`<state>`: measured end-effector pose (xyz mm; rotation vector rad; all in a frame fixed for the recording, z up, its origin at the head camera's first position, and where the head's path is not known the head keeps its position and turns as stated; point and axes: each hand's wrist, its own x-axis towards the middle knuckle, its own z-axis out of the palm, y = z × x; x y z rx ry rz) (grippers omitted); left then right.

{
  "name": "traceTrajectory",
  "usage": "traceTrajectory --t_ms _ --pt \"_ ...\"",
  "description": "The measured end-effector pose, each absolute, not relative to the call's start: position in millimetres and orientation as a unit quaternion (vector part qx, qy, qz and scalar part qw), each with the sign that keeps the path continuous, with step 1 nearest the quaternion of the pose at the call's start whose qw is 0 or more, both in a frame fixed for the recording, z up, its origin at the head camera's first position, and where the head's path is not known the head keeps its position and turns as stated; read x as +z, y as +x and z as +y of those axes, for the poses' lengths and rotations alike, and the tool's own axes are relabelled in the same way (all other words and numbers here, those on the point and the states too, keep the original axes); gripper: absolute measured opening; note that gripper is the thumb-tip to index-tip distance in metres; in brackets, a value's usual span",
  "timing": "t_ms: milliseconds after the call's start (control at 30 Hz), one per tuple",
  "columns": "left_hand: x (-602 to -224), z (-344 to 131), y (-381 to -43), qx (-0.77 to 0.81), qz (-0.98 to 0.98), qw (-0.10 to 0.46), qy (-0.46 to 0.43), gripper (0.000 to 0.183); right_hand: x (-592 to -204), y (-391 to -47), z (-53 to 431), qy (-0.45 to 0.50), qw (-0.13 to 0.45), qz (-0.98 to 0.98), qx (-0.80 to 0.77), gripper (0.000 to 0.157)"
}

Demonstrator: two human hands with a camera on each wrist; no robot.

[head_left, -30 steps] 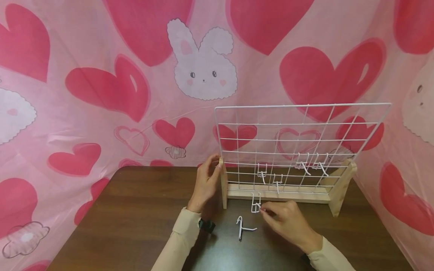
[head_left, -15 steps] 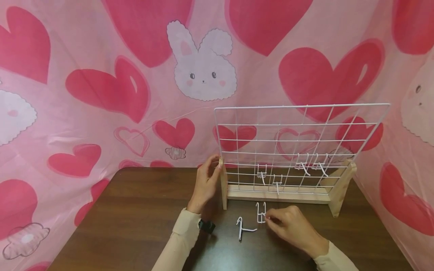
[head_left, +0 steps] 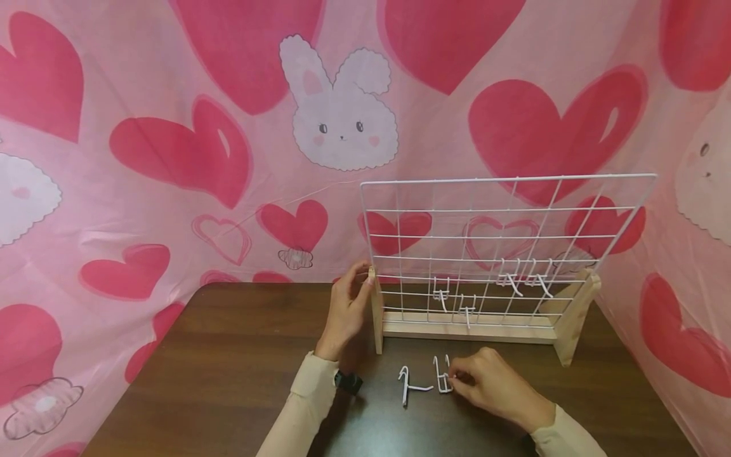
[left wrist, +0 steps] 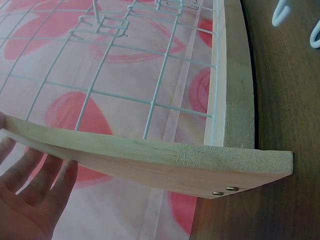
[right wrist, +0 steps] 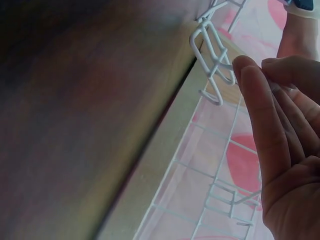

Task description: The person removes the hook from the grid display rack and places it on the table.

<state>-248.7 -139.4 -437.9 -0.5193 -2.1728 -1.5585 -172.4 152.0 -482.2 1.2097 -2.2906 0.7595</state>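
Between thumb and fingertips, my right hand pinches the prong of a white wire hook, whose two-pronged frame sticks out to the left over the table. The right wrist view shows this hook's frame from close up. My left hand holds the left wooden end panel of a white wire grid rack near its top; in the left wrist view its fingers lie along the panel's outer face. Another white hook lies on the table left of the held one.
Several white hooks hang on the grid, two at the right and two lower left. A wooden bar joins the end panels, the right one standing near the table's right side. Behind hangs a pink heart-patterned cloth.
My right hand has drawn the hook down toward me and slightly right, away from the rack and level with the loose hook. My left hand stays on the panel.
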Motion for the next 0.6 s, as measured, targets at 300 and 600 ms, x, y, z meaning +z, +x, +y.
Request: traceTrajectory --t_ms 300,600 --pt "-437 -139 -249 -0.564 -0.776 0.209 -0.189 0.032 -487 -177 158 0.441 0.175 -0.83 0.293 0.021" --pt "-438 -140 -249 -0.569 -0.77 0.209 -0.197 0.034 -488 -184 166 0.424 0.135 -0.841 0.307 0.019"
